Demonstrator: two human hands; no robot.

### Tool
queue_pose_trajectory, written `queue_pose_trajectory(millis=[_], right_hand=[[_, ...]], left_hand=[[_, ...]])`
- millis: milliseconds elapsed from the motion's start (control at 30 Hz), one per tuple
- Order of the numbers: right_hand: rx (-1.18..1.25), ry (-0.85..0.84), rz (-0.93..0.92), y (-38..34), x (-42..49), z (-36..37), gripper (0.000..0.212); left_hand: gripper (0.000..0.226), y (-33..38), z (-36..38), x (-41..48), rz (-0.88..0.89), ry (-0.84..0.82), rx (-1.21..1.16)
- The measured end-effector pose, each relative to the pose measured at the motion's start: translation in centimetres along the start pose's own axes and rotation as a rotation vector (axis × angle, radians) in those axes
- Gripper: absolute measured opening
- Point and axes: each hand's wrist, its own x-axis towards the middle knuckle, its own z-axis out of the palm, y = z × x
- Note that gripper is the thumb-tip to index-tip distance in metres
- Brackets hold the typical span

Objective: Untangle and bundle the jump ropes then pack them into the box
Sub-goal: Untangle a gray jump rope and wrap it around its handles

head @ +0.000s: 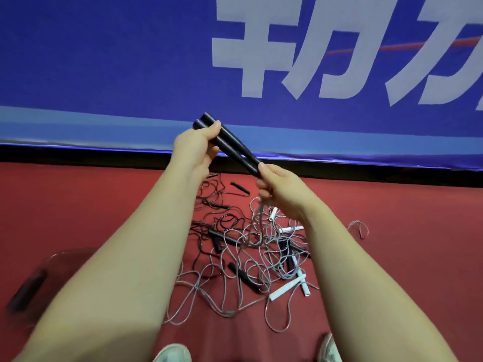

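Note:
Two black jump-rope handles (235,146) lie side by side, raised in front of me. My left hand (196,150) grips their upper ends. My right hand (279,189) grips their lower ends together with the grey rope (257,218), which hangs down from it. Below on the red floor lies a tangled pile of jump ropes (248,259), grey and black cords with black handles and white handles (287,287) mixed in. A clear plastic box (56,259) sits at the lower left, partly hidden behind my left forearm.
A blue banner with large white characters (287,56) hangs along the back above a dark strip. A small loose loop of grey cord (359,227) lies on the floor to the right. My shoes (172,354) show at the bottom edge.

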Motion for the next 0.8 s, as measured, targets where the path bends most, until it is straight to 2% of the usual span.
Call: queue_pose_trajectory(millis=[33,100,167,200,267,333,367,433,467,567,633,700,800], right_hand=[[-0.069,0.073,-0.023,0.7,0.3,-0.5,0.025],[-0.389,0.198,-0.096,1.3,0.3,-1.6,0.025],[-0.619,0.236,-0.139,1.6,-0.3,-2.7,0.021],[-0.674,0.238,-0.136,1.7,-0.8,-3.1,0.019],[-0.72,0.245,-0.122,2.0,-1.7,-3.4,0.018],[-0.773,0.221,-0.115,2.1,-2.2,-3.1,0.021],[-0.81,0.196,-0.118,2.0,-2.4,-2.7,0.023],[-0.862,0.14,-0.143,1.5,-2.5,-1.7,0.022],[-0.878,0.122,-0.156,1.2,-2.6,-1.2,0.023],[-0.918,0.124,-0.161,0.7,-2.6,-0.4,0.031],[-0.91,0.115,-0.158,0.5,-2.8,-0.4,0.03],[-0.867,0.094,-0.147,0.5,-3.0,-0.3,0.028],[-0.71,0.054,-0.107,0.2,-3.4,-0.2,0.02]], left_hand=[[0.013,-0.9,-0.2,0.3,-0.03,-0.003,-0.026],[0.012,-3.2,-1.0,0.4,-0.11,-0.028,-0.055],[0.016,-5.1,-2.2,0.5,-0.136,-0.081,0.035],[0.023,-5.7,-3.0,0.4,-0.084,-0.094,0.206],[0.058,-6.2,-4.7,0.0,0.164,-0.126,0.841],[0.088,-6.5,-5.4,-1.5,0.459,-0.3,1.473],[0.099,-6.9,-5.3,-2.3,0.568,-0.407,1.681],[0.111,-8.1,-4.6,-3.5,0.72,-0.476,1.882],[0.109,-8.5,-4.2,-3.8,0.762,-0.473,1.867],[0.096,-8.7,-3.8,-3.8,0.654,-0.481,1.525],[0.084,-9.0,-4.1,-3.8,0.713,-0.461,1.534],[0.056,-9.2,-4.4,-3.8,0.783,-0.389,1.548],[0.03,-9.0,-4.7,-3.7,0.716,-0.395,1.577]])
